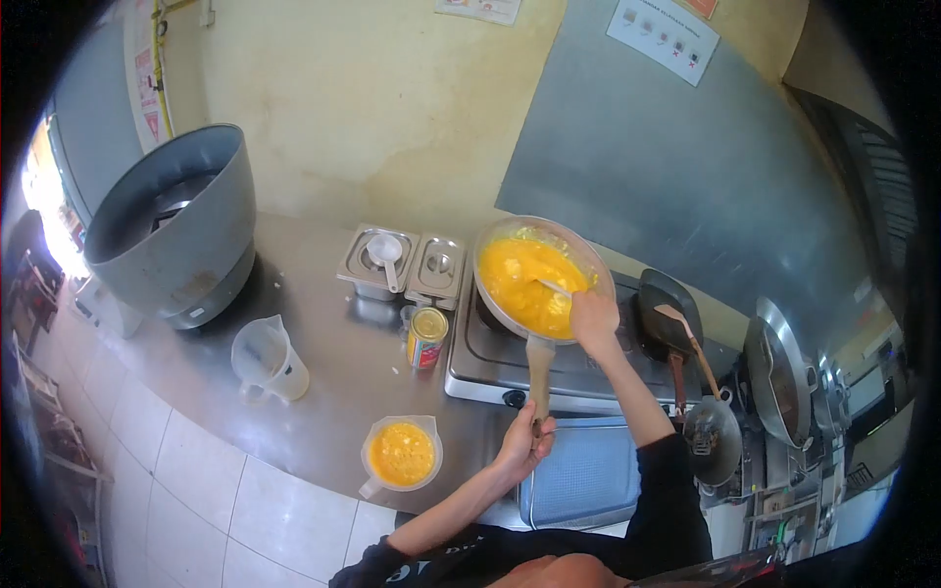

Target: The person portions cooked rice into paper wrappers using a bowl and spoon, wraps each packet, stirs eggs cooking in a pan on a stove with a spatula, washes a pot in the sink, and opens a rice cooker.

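Observation:
My left hand point(524, 441) is wrapped round the light-coloured handle of a frying pan point(591, 257) on the stove point(477, 361). Bright yellow egg mixture point(520, 276), with paler lumps in it, covers the pan's bottom. Over the pan's right side, my right hand point(595, 318) is closed on a thin pale stirring utensil point(554, 287). Its tip dips into the egg mixture, so the head's shape is hidden. Left of my left forearm stands a plastic jug point(438, 453) holding more yellow mixture with pale bits.
Left of the stove are a tin can point(426, 341), lidded steel containers point(437, 265) and a white scoop point(385, 249). Further left stand a clear jug point(265, 358) and a large grey tub point(201, 245). A blue mesh tray point(583, 472) lies before me; pans point(668, 312) crowd the right.

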Demonstrator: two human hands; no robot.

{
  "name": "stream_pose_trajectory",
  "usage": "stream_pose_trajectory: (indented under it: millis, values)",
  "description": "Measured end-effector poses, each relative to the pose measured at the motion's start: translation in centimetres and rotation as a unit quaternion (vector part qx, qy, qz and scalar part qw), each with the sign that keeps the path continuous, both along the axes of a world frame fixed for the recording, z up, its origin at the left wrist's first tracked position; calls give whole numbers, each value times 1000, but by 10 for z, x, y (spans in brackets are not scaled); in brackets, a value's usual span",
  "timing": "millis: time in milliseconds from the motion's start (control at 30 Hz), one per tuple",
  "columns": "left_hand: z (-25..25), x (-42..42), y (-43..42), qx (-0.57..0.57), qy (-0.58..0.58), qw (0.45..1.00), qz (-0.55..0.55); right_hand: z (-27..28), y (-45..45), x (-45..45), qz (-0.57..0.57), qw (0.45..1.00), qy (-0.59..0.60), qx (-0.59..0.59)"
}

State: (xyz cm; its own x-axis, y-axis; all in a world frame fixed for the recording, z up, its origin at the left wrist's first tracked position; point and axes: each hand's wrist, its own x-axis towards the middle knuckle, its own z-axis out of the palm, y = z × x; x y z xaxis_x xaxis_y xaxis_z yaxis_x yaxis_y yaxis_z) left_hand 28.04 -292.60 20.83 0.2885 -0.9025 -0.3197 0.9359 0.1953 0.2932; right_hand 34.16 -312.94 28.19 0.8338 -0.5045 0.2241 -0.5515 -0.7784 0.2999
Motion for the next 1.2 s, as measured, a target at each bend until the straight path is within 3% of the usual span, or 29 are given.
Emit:
stream_pose_trajectory:
  millis: [167, 400, 500, 733, 867, 933, 1000, 1200]
  values:
    - [-2, -3, 1, -21, -20, 1000, -2, 30, -39, 34, -70, 995, 38, 61]
    - [1, 1, 0, 5, -39, 999, 5, 12, -60, 18, -49, 996, 39, 69]
    - [-7, 2, -3, -3, -20, 1000, 23, 37, -29, -11, -73, 990, 94, 80]
    - [-4, 18, -5, 5, 42, 999, 2, 107, 5, -52, 1, 978, 180, 105]
    - [-4, 9, -9, 16, -41, 998, 52, 144, 2, -43, -11, 957, 268, 111]
    - [-2, 7, -12, 40, -42, 997, 57, 125, -13, -38, -32, 958, 266, 104]
    - [-6, 4, -12, 27, -48, 997, 59, 96, -35, -31, -77, 973, 219, 4]
    - [-9, 5, -12, 18, -68, 996, 58, 41, -67, -3, -30, 989, 104, -99]
